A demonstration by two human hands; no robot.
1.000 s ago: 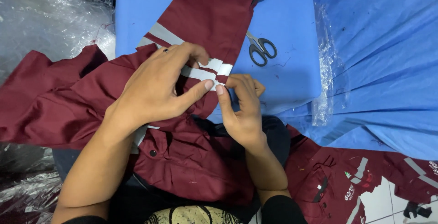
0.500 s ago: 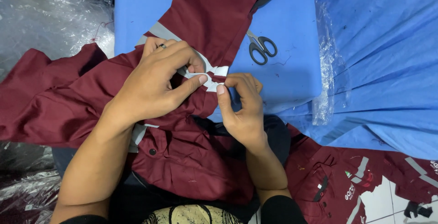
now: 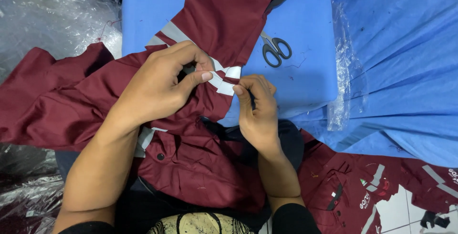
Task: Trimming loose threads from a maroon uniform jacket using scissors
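Both hands pinch the maroon fabric jacket (image 3: 191, 157) at its grey reflective stripe cuff (image 3: 224, 82): left hand (image 3: 162, 84) fingers clamped on the fold, right hand (image 3: 257, 107) fingers closed at the edge; the work looks like inspecting or trimming, and the next move likely calls for a steady hold.

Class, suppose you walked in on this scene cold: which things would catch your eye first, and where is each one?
First, the two hands at centre: the left hand and right hand pinch the grey reflective strip on a maroon garment spread over the lap. Next, black-handled scissors lie on the blue board just beyond. Crumpled clear plastic fills the upper left.
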